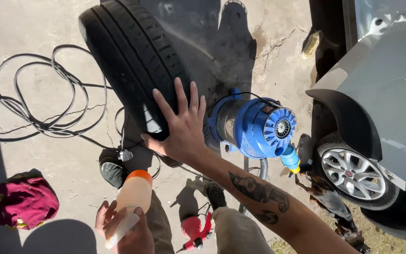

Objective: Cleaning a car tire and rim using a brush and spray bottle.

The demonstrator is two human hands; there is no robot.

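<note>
A black tyre (132, 56) stands upright on the concrete in front of me. My right hand (180, 124) lies flat on its tread with the fingers spread, the tattooed forearm reaching in from the lower right. My left hand (121, 230) grips a pale translucent bottle with an orange top (135, 193), low at the bottom edge near my knee. My shoes (113, 171) show just below the tyre.
A blue drum-shaped machine (259, 127) with a hose stands right of the tyre. A red spray gun (196, 230) lies between my legs. Coiled black cable (48, 94) spreads left, with a maroon cloth (22, 202) nearby. A silver car's wheel (353, 174) is at right, and a brush (312, 43) beyond.
</note>
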